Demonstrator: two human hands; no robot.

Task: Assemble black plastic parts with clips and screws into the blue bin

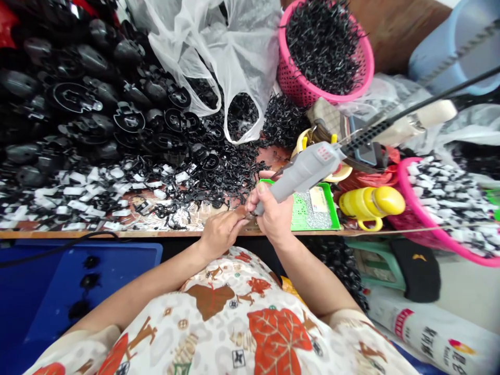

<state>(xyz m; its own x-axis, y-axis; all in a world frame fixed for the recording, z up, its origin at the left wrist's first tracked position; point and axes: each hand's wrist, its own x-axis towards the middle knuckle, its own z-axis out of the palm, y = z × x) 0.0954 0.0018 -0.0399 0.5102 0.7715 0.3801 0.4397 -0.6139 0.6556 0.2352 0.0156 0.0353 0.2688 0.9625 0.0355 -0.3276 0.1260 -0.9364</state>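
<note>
My right hand (273,211) is wrapped round the grey body of an electric screwdriver (308,169), whose tip points down to the table edge. Its black cable runs up to the right. My left hand (221,232) sits just left of the tip with the fingers pinched together on a small part that I cannot make out. Both hands are at the front edge of the wooden table (117,234). Loose small black plastic clips (219,177) lie right behind the hands.
Large black round parts (78,99) are heaped at the left, white pieces (78,192) in front. A clear plastic bag (230,57), a pink basket of black clips (324,47), a green tray of screws (312,211), a yellow cup (369,205) and another pink basket (441,208) stand around.
</note>
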